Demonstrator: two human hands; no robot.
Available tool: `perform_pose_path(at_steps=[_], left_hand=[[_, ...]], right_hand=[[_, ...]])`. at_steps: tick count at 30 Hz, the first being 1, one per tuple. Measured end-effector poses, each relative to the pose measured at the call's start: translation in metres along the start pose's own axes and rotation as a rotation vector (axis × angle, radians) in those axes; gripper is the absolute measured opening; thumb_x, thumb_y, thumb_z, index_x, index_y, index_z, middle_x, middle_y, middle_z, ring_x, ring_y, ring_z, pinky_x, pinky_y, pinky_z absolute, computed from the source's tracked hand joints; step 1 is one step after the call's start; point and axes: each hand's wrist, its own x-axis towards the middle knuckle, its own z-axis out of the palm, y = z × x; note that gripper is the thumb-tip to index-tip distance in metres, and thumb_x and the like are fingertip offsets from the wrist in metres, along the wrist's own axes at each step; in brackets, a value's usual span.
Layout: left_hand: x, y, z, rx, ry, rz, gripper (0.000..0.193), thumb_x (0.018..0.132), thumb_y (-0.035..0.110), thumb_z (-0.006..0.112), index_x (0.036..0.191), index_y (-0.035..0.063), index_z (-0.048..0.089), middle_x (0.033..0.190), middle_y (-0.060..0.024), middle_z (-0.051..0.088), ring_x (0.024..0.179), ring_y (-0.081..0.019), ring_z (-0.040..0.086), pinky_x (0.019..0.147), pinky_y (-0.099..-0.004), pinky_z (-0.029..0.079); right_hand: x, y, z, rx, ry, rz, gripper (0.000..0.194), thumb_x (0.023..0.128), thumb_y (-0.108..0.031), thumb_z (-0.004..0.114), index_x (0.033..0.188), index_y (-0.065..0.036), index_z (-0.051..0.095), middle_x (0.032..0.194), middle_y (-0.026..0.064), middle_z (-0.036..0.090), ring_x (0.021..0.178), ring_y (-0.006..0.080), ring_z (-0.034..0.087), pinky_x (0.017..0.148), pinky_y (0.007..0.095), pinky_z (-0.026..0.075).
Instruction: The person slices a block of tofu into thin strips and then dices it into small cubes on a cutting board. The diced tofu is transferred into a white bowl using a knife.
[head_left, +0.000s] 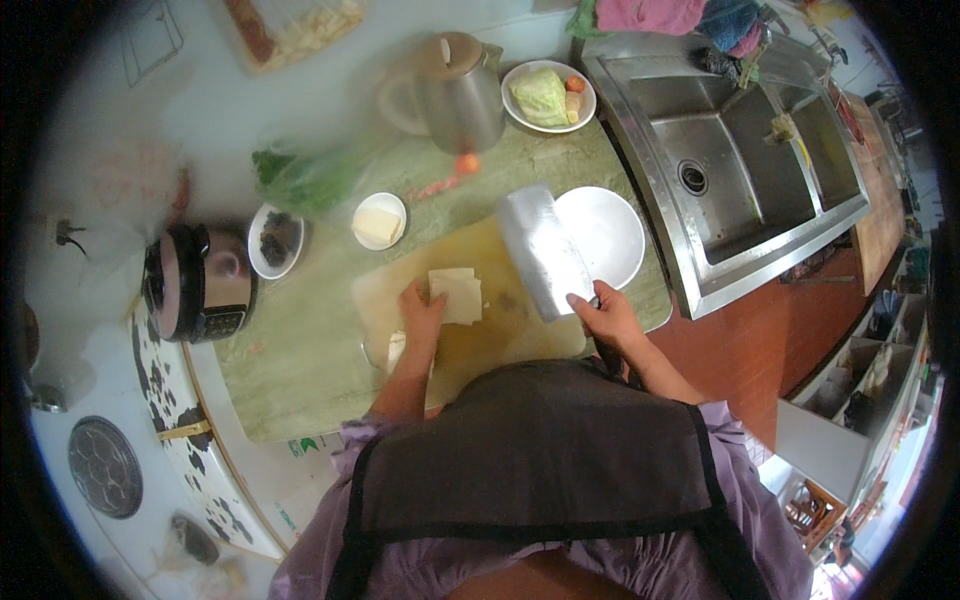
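Observation:
My right hand (609, 315) grips the handle of a cleaver (541, 251), whose broad shiny blade is held over the right part of a cutting board (510, 337) and overlaps the edge of a white bowl (611, 236). With the fingers of my left hand (424, 306) I hold the left edge of a small stack of thin, pale square sheets (459, 294), possibly tofu skin or wrappers, on the board. More pale pieces (397, 346) lie by my left forearm, partly hidden by it. A tiny crumb lies right of the stack.
Behind the board stand a small dish with a pale block (377, 225), a bowl of dark food (277, 241), bagged greens (304, 180), a metal kettle (461, 97) and a plate of cabbage (541, 97). A rice cooker (201, 283) is left; a steel sink (694, 135) is right.

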Motion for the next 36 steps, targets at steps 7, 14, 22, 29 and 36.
perform_pose_path(at_steps=[7,14,22,29,36], left_hand=[[-0.050,-0.019,-0.023,-1.119,-0.502,-1.304,0.028,0.089,0.021,0.055,0.104,-0.0023,0.053,0.089,-0.0138,0.057,0.082,-0.0276,0.056,0.070,-0.0377,0.048],[-0.037,0.025,-0.004,-1.124,-0.357,-1.460,0.026,0.092,0.023,0.050,0.107,0.0022,0.053,0.091,-0.0129,0.058,0.081,-0.0245,0.056,0.065,-0.0399,0.047],[-0.040,0.025,0.003,-1.228,-0.172,-1.553,0.018,0.085,0.018,0.060,0.096,0.0038,0.055,0.076,-0.0093,0.054,0.061,-0.0220,0.052,0.048,-0.0328,0.042],[-0.049,0.020,0.009,-1.336,-0.057,-1.513,0.021,0.085,0.012,0.059,0.102,0.0014,0.054,0.087,-0.0107,0.057,0.077,-0.0224,0.056,0.060,-0.0323,0.047],[-0.036,0.030,0.003,-1.519,-0.059,-1.482,0.036,0.092,0.016,0.046,0.123,-0.0022,0.040,0.118,-0.0201,0.051,0.109,-0.0360,0.051,0.091,-0.0478,0.044]], right_hand=[[0.035,-0.037,0.025,-0.690,-0.336,-0.257,0.037,0.080,-0.015,0.055,0.115,-0.006,0.051,0.087,0.0200,0.063,0.079,0.0358,0.062,0.068,0.0449,0.049],[0.075,-0.031,0.080,-0.977,-0.387,-0.417,0.033,0.080,-0.017,0.050,0.113,-0.009,0.052,0.088,0.0202,0.064,0.085,0.0389,0.061,0.074,0.0503,0.047],[0.070,-0.039,0.076,-0.996,-0.409,-0.366,0.039,0.080,-0.021,0.053,0.118,-0.014,0.052,0.090,0.0195,0.063,0.083,0.0381,0.060,0.072,0.0484,0.048],[0.087,-0.029,0.078,-1.102,-0.481,-0.466,0.041,0.080,-0.023,0.054,0.120,-0.014,0.051,0.086,0.0186,0.064,0.079,0.0380,0.061,0.070,0.0484,0.049],[0.106,-0.034,0.076,-1.134,-0.641,-0.735,0.046,0.081,-0.018,0.051,0.126,-0.012,0.046,0.089,0.0191,0.064,0.083,0.0355,0.062,0.072,0.0464,0.049]])
